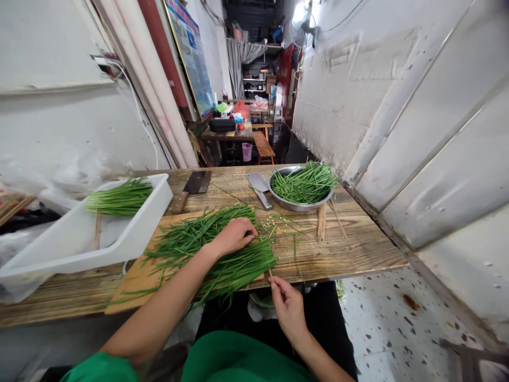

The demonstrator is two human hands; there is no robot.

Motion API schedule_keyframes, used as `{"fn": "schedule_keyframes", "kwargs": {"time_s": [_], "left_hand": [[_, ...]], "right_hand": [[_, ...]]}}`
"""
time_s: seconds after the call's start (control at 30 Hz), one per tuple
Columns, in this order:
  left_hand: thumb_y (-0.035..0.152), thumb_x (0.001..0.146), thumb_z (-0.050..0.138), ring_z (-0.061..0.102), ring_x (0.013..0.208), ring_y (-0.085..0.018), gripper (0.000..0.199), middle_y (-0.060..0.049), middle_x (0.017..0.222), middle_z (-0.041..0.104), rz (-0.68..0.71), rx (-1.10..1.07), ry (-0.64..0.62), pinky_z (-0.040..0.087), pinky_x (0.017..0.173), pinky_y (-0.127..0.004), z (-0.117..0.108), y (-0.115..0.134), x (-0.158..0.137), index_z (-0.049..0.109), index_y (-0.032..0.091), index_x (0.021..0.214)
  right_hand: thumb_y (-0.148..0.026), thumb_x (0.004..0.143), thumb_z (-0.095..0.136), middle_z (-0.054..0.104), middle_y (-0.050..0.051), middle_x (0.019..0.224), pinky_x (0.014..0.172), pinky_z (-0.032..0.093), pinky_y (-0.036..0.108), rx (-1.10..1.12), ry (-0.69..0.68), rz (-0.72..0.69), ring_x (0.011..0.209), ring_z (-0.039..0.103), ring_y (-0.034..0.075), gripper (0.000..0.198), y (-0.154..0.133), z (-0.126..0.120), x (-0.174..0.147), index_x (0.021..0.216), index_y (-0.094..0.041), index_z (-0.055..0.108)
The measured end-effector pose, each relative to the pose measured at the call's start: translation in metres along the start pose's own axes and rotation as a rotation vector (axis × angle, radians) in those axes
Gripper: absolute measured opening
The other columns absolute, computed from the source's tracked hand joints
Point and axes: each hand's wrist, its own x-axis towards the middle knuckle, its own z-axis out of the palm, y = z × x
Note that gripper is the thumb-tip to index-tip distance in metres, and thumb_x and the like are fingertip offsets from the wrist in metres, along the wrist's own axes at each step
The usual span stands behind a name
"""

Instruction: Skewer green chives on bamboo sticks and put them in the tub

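Observation:
Long garlic chives [234,270] lie spread over a wooden cutting board [133,294], their cut ends lined up on the right. My left hand [234,236] rests on top of them with curled fingers, gripping at the upper right part of the pile; its fingertips are partly hidden. Close to the front table edge, my right hand [287,306] pinches the end of a thin bamboo skewer [270,273] between thumb and fingers. The skewer's far part is hidden at the chives' cut ends.
A steel bowl [294,205] of chives stands at the back right, beside a bundle of skewers [321,223]. Two cleavers lie behind the board, one metal-handled [260,191], one wooden-handled [198,183]. On the left, a white tray [131,241] holds skewered chives [119,199]. Trimmings [270,225] litter the tabletop.

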Motion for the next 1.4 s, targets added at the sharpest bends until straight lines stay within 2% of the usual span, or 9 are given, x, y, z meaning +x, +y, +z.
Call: {"fn": "schedule_keyframes", "kwargs": {"time_s": [0.1,0.2,0.4,0.5,0.63,0.83,1.03,1.2,1.4], "left_hand": [[0.024,0.076,0.051,0.055,0.069,-0.013,0.015,-0.001,0.074,0.063,-0.128,-0.125,0.084,0.040,0.066,-0.024,0.003,0.001,-0.001,0.065,0.018,0.077],[0.027,0.076,0.051,0.055,0.062,-0.012,0.018,0.000,0.069,0.064,-0.222,-0.265,0.072,0.040,0.060,-0.022,0.008,0.001,-0.002,0.065,0.017,0.078],[0.029,0.075,0.054,0.060,0.073,-0.014,0.019,-0.001,0.078,0.068,-0.245,-0.319,0.111,0.041,0.069,-0.023,0.014,0.004,-0.003,0.069,0.018,0.080],[0.028,0.076,0.053,0.060,0.070,-0.014,0.019,0.000,0.074,0.068,-0.265,-0.328,0.120,0.041,0.067,-0.023,0.014,0.003,-0.003,0.069,0.018,0.076],[0.029,0.075,0.055,0.059,0.067,-0.013,0.018,0.001,0.071,0.068,-0.283,-0.318,0.129,0.041,0.065,-0.023,0.014,0.002,-0.003,0.069,0.018,0.073],[0.028,0.074,0.056,0.059,0.068,-0.013,0.016,0.000,0.073,0.068,-0.253,-0.305,0.121,0.041,0.065,-0.023,0.012,0.003,-0.004,0.068,0.018,0.074],[0.026,0.077,0.055,0.057,0.076,-0.015,0.014,-0.002,0.076,0.066,-0.181,-0.228,0.160,0.042,0.073,-0.025,0.013,0.006,-0.005,0.067,0.018,0.076],[0.026,0.079,0.053,0.056,0.080,-0.015,0.015,-0.003,0.080,0.066,-0.111,-0.183,0.179,0.041,0.079,-0.027,0.014,0.008,-0.006,0.066,0.018,0.078],[0.029,0.082,0.050,0.055,0.080,-0.016,0.019,-0.004,0.082,0.067,0.002,-0.136,0.085,0.037,0.080,-0.029,0.007,0.008,-0.010,0.067,0.020,0.082]], "right_hand": [[-0.032,0.085,0.046,0.069,0.005,0.072,0.054,0.049,0.021,0.014,-0.015,0.025,0.058,0.061,0.015,0.029,0.000,0.000,0.003,0.094,-0.014,0.067],[-0.032,0.084,0.047,0.069,0.006,0.075,0.059,0.050,0.022,0.025,-0.020,0.028,0.062,0.063,0.015,0.028,-0.001,0.000,0.008,0.094,-0.015,0.068],[-0.032,0.084,0.047,0.070,0.006,0.076,0.060,0.051,0.022,0.021,-0.017,0.028,0.064,0.063,0.016,0.029,-0.005,0.000,0.013,0.094,-0.014,0.068],[-0.031,0.084,0.047,0.070,0.006,0.076,0.056,0.051,0.022,0.022,-0.011,0.017,0.060,0.063,0.015,0.028,-0.004,0.001,0.013,0.094,-0.014,0.068],[-0.029,0.083,0.048,0.070,0.006,0.079,0.059,0.052,0.023,0.021,-0.011,0.008,0.064,0.064,0.016,0.026,-0.001,0.000,0.014,0.094,-0.015,0.068],[-0.030,0.083,0.049,0.071,0.006,0.082,0.063,0.053,0.025,0.039,-0.009,0.009,0.068,0.065,0.017,0.026,0.001,0.001,0.015,0.095,-0.016,0.069],[-0.031,0.084,0.048,0.071,0.006,0.080,0.062,0.052,0.024,0.030,-0.017,0.022,0.067,0.065,0.017,0.027,0.000,0.002,0.014,0.095,-0.016,0.068],[-0.030,0.085,0.046,0.070,0.007,0.083,0.067,0.052,0.025,0.022,-0.037,0.026,0.072,0.066,0.018,0.028,-0.006,0.001,0.014,0.096,-0.016,0.068],[-0.030,0.085,0.047,0.071,0.006,0.080,0.064,0.053,0.026,0.032,0.003,-0.020,0.069,0.066,0.018,0.026,-0.009,0.002,0.015,0.093,-0.017,0.068]]}}
